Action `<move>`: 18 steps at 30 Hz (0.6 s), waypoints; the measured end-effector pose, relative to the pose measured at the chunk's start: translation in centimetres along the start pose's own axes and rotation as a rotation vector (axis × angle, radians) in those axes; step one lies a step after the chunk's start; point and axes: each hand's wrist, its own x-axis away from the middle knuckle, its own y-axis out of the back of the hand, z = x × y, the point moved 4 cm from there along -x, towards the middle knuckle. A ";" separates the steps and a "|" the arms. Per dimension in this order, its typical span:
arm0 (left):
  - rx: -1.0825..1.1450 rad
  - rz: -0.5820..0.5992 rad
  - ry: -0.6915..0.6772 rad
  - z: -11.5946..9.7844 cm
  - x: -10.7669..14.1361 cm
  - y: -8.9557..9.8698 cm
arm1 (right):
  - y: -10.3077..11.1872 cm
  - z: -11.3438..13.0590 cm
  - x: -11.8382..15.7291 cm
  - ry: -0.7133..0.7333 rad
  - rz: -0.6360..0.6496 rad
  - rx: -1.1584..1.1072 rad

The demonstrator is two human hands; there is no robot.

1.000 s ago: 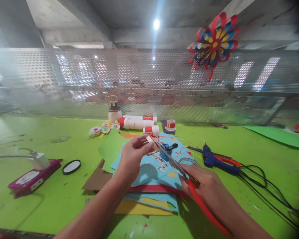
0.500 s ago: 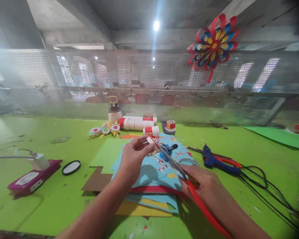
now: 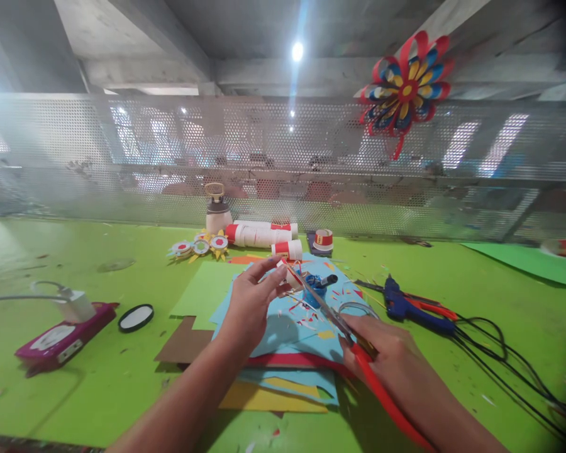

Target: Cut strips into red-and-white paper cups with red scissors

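My left hand (image 3: 248,302) pinches a small red-and-white piece of paper cup (image 3: 290,280) between thumb and fingers, above the stacked coloured sheets. Closed around a pair of scissors (image 3: 329,313) with long red handles is my right hand (image 3: 389,346). The scissor blades point up and left, their tips at the cup piece; whether they are cutting into it I cannot tell. Just behind the blades stands a blue container (image 3: 315,292) with a dark marker-like stick in it. Red, white and yellow paper scraps lie over the light blue sheet (image 3: 283,330).
A blue glue gun (image 3: 399,302) with black cables lies at right. At left are a purple power strip (image 3: 66,336) and a round black-rimmed disc (image 3: 136,318). Paper cups (image 3: 259,236), paper flowers (image 3: 200,245) and a spray bottle (image 3: 217,214) stand at the back, before a perforated screen (image 3: 170,151).
The cup piece has turned in my left fingers, so less of its white strip shows at the fingertips. The scissors and my right hand have barely moved.
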 end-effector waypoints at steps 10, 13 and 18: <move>-0.028 0.046 0.013 0.2 -0.5 0.6 | 0.0 -0.2 0.0 0.022 0.008 0.042; -0.020 0.033 0.024 0.3 -0.3 0.5 | 0.1 -0.3 0.0 0.025 -0.003 0.040; -0.046 0.039 0.003 0.4 -0.3 0.5 | 0.4 -0.4 0.0 0.025 -0.007 0.027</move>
